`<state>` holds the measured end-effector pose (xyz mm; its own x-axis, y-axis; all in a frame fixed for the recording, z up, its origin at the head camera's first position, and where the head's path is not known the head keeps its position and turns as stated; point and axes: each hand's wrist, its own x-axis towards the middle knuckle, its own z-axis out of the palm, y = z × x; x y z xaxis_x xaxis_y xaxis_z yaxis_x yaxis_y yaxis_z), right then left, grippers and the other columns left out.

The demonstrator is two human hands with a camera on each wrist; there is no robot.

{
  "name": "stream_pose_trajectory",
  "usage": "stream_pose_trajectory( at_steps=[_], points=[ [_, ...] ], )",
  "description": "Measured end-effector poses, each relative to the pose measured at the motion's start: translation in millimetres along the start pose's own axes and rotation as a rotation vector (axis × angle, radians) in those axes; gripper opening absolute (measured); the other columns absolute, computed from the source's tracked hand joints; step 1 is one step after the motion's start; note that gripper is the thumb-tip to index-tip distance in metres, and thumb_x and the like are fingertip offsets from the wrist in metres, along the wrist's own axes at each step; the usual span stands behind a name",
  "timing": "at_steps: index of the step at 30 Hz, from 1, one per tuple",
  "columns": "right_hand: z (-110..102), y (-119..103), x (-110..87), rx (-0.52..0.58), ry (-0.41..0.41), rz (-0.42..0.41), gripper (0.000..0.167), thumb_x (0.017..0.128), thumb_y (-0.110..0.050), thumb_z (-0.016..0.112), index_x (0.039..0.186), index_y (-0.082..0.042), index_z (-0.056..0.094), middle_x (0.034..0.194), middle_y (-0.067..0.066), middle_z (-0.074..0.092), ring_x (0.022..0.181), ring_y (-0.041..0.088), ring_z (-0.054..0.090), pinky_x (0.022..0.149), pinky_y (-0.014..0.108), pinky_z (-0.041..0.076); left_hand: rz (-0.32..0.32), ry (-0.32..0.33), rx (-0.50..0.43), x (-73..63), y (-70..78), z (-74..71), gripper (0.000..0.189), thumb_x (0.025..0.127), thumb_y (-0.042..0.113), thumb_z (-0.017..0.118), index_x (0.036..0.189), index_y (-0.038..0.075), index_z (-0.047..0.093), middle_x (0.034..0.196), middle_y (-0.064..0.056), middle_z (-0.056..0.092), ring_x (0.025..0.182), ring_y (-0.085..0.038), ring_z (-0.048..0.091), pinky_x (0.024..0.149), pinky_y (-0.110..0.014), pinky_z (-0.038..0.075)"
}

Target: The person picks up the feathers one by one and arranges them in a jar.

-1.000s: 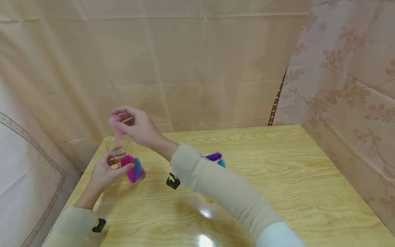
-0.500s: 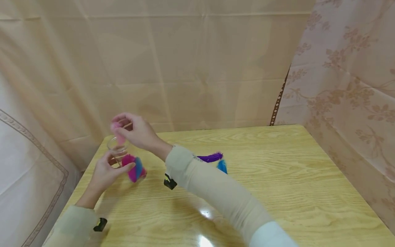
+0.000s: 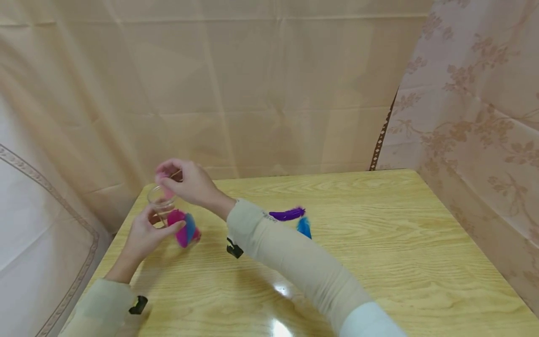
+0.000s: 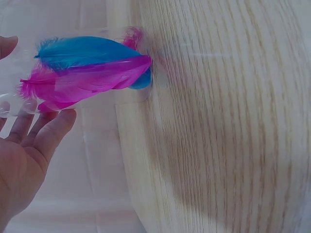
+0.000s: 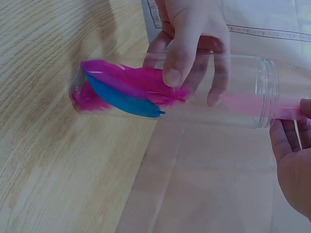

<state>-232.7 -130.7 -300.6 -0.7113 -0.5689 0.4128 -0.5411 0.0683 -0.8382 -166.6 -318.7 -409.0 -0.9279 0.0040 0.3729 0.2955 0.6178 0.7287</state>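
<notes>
A tall clear jar (image 5: 238,68) stands at the left of the table in the head view, gripped round its side by my left hand (image 3: 145,234). Inside, near its bottom, lie magenta feathers (image 5: 121,77) and a blue feather (image 5: 121,101), seen through the wall. At the jar's open mouth my right hand (image 3: 191,183) pinches a light pink feather (image 5: 240,104). Much of that feather reaches down past the threaded rim into the jar. Its other end is between my right fingertips, partly cut off in the right wrist view.
A purple feather (image 3: 287,214) and a bright blue feather (image 3: 304,227) lie on the wooden table (image 3: 379,248), just beyond my right sleeve (image 3: 294,255). Beige curtain cloth (image 3: 252,93) hangs behind the table, and a patterned curtain (image 3: 476,126) on the right.
My right hand has come down, lowering the pink feather deeper into the jar. The left hand holds nearly still. More of the purple and blue feathers shows past the sleeve; a yellow patch is hidden now.
</notes>
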Motion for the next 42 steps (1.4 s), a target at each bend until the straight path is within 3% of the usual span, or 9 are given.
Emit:
stream_pose_trajectory(
  at_steps=[9, 17, 26, 42],
  points=[
    [0.4, 1.8, 0.7, -0.003, -0.007, 0.036, 0.021, 0.098, -0.016, 0.069, 0.117, -0.005, 0.07, 0.098, -0.006, 0.069, 0.086, 0.003, 0.064, 0.078, 0.011, 0.051, -0.029, -0.017, 0.014, 2.1, -1.2, -0.4, 0.063, 0.086, 0.02, 0.084, 0.141, 0.009, 0.055, 0.135, -0.014, 0.063, 0.111, -0.022, 0.061, 0.088, -0.014, 0.049],
    [-0.6, 1.6, 0.6, -0.004, -0.01, 0.069, 0.021, 0.098, -0.018, 0.07, 0.115, -0.006, 0.072, 0.099, -0.007, 0.07, 0.087, 0.0, 0.064, 0.078, 0.011, 0.051, -0.033, -0.014, 0.017, 3.5, 0.9, 0.4, 0.061, 0.086, 0.021, 0.084, 0.141, 0.013, 0.057, 0.135, -0.012, 0.063, 0.112, -0.017, 0.061, 0.088, -0.015, 0.049],
    [0.5, 3.0, 0.7, -0.033, 0.006, 0.072, 0.018, 0.097, -0.02, 0.071, 0.111, -0.01, 0.075, 0.1, -0.008, 0.072, 0.087, -0.004, 0.063, 0.079, 0.01, 0.05, -0.046, -0.03, 0.014, 2.2, 3.1, -1.0, 0.066, 0.087, 0.022, 0.083, 0.143, 0.01, 0.052, 0.131, -0.015, 0.064, 0.112, -0.028, 0.06, 0.088, -0.012, 0.047],
    [1.1, 4.4, -1.3, -0.018, -0.004, 0.072, 0.019, 0.097, -0.021, 0.071, 0.114, -0.012, 0.073, 0.1, -0.011, 0.07, 0.088, -0.004, 0.062, 0.08, 0.011, 0.05, -0.04, -0.02, 0.015, 0.9, -0.3, -0.2, 0.067, 0.086, 0.021, 0.084, 0.143, 0.01, 0.052, 0.129, -0.011, 0.065, 0.111, -0.027, 0.061, 0.091, -0.017, 0.05]
  ],
)
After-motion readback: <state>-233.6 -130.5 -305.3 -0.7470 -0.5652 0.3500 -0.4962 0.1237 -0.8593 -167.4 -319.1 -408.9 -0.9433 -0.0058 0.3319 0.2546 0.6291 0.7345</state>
